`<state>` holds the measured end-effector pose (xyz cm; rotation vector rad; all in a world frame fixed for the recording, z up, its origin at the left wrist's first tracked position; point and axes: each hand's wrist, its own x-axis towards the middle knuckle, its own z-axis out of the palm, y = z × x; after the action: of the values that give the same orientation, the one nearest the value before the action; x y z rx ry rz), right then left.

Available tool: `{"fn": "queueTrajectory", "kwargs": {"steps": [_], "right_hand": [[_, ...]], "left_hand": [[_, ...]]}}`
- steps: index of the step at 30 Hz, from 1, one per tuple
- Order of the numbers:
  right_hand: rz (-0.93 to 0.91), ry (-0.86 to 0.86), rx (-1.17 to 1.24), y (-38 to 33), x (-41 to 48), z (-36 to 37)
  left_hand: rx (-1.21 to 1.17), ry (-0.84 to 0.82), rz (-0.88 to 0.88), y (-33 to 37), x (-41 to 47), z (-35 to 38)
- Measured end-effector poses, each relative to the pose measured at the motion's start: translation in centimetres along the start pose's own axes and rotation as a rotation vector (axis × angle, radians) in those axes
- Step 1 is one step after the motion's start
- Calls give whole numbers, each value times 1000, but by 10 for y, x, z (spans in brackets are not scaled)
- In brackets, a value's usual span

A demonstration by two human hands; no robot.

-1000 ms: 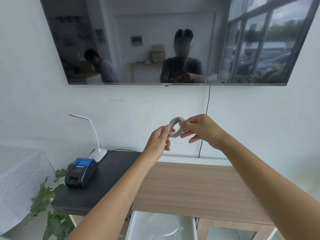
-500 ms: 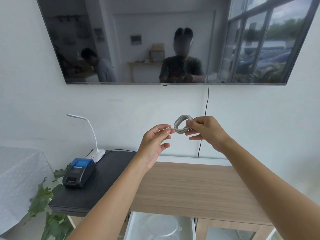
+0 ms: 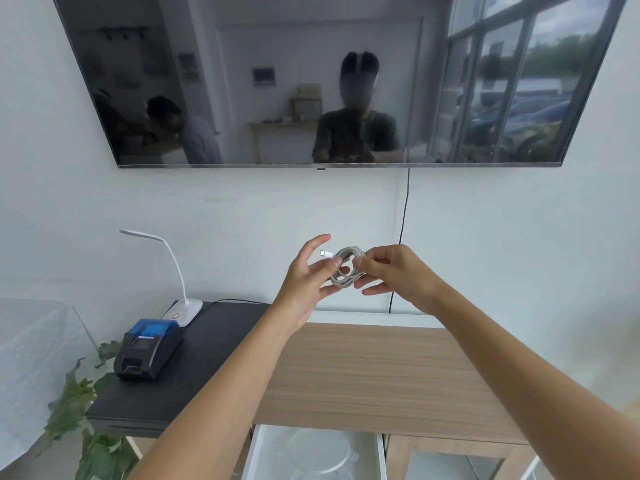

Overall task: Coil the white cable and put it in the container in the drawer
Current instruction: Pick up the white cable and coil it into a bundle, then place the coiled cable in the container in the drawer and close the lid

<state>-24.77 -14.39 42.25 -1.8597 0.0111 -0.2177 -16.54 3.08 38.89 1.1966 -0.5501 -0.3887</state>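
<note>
The white cable (image 3: 346, 270) is wound into a small coil and held in the air above the wooden cabinet. My right hand (image 3: 394, 275) pinches the coil's right side. My left hand (image 3: 308, 278) holds the cable's end between thumb and finger, with the plug (image 3: 325, 253) sticking out to the upper left and the other fingers spread. Below, at the bottom edge, the white drawer (image 3: 256, 455) stands open with a round clear container (image 3: 320, 452) inside it.
The wooden cabinet top (image 3: 363, 368) lies under my arms. On the dark shelf (image 3: 194, 368) at the left stand a black and blue printer (image 3: 149, 348) and a white desk lamp (image 3: 176, 282). A plant (image 3: 76, 410) grows lower left. A TV (image 3: 311, 77) hangs above.
The coil has come down a little and turned more face-on. My left hand let go of the ring's edge, opened, and now holds the plug end at the coil.
</note>
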Motion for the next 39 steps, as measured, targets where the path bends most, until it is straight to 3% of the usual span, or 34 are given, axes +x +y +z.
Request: {"fn": "queueTrajectory", "kwargs": {"steps": [4,15,21,23,32,39], "right_hand": [[6,-6,-23,5,0,1],[38,-27,-94,21,4,10],[135,-24,13,30,3,4],[159,-25,54,33,1,1],[135,55,100,49,-1,14],[199,107,139,77,1,35]], "left_hand": [[17,-22,-130,2,7,-2],[401,57,-329,-10,10,5],[27,-103,-397,-13,-3,-10],[-54,-96,-384,-17,-7,-17],[12,85,-234,-35,-11,-21],[392,85,-38,-61,-22,-33]]}}
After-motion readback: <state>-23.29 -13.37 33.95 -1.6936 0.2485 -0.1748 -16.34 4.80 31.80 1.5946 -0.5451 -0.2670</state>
